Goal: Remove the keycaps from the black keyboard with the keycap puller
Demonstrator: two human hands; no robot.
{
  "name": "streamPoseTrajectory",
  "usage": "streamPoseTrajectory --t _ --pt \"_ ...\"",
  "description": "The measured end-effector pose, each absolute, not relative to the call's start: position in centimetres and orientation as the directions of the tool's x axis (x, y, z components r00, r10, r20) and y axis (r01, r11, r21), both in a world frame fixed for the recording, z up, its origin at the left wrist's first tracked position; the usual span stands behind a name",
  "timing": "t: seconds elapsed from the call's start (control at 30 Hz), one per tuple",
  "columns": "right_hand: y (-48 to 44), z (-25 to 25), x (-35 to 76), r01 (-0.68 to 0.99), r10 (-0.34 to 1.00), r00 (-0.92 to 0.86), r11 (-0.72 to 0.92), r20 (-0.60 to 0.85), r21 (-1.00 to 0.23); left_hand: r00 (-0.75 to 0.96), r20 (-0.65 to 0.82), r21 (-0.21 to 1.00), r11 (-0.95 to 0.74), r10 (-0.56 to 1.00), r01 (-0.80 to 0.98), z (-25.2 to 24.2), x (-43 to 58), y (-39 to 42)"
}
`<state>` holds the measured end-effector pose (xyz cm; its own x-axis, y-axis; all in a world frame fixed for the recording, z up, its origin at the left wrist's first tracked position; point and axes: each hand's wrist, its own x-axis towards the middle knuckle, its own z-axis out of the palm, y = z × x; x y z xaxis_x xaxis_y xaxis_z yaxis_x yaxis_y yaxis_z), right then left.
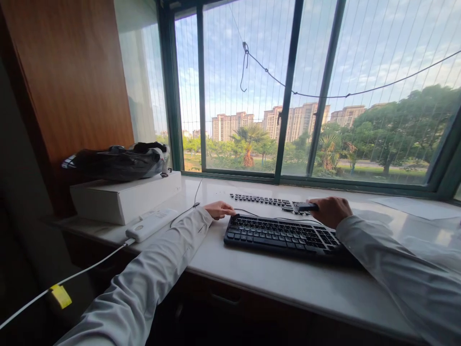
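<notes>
A black keyboard (273, 234) lies on the white sill, with keys on its left part and open-looking sockets toward the right and back. My left hand (219, 210) has its fingers pressed together at the keyboard's back left corner. My right hand (330, 211) is closed round a short dark tool (307, 207) held just behind the keyboard; its exact kind is hard to make out. Loose black keycaps (259, 199) lie in rows behind the keyboard, and the tool's end is over their right part. My right wrist and sleeve hide the keyboard's right end.
On the left, a white box (126, 197) carries a dark plastic-wrapped bundle (115, 162). A white power strip (151, 225) with its cable (79, 274) lies before it. White paper (414, 207) rests at right. The window (248, 96) rises behind the sill.
</notes>
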<state>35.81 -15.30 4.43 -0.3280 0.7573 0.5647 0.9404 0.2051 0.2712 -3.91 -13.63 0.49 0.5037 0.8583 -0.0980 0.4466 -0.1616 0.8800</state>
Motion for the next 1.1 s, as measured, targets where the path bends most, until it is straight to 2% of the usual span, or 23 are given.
streamPoseTrajectory --t 0.2,0.43,0.53,0.67,0.87,1.1 --pt "-13.3 1.2 40.4 0.99 0.735 -0.119 0.034 0.667 0.139 0.493 -0.164 0.894 -0.082 0.854 0.44 0.6 -3.8 -13.4" --pt "-13.7 0.8 40.9 0.968 0.713 -0.252 0.174 0.654 0.184 0.419 -0.137 0.908 -0.055 0.897 0.415 0.8 -3.5 -13.8" --pt "-14.3 1.7 40.9 0.964 0.645 -0.266 0.201 0.717 0.177 0.404 -0.115 0.897 -0.08 0.908 0.434 0.6 -3.5 -13.7" --pt "-14.7 2.0 40.8 0.962 0.562 -0.248 0.241 0.789 0.131 0.407 -0.074 0.817 -0.179 0.91 0.548 0.3 -3.7 -13.4" --pt "-14.5 1.6 40.1 0.932 0.593 -0.315 0.339 0.741 0.125 0.412 0.133 0.711 -0.376 0.901 0.594 -0.2 -3.9 -13.0" --pt "-14.8 1.8 39.2 0.92 0.567 -0.316 0.379 0.761 0.1 0.355 0.148 0.696 -0.353 0.923 0.626 -0.3 -3.5 -13.3"
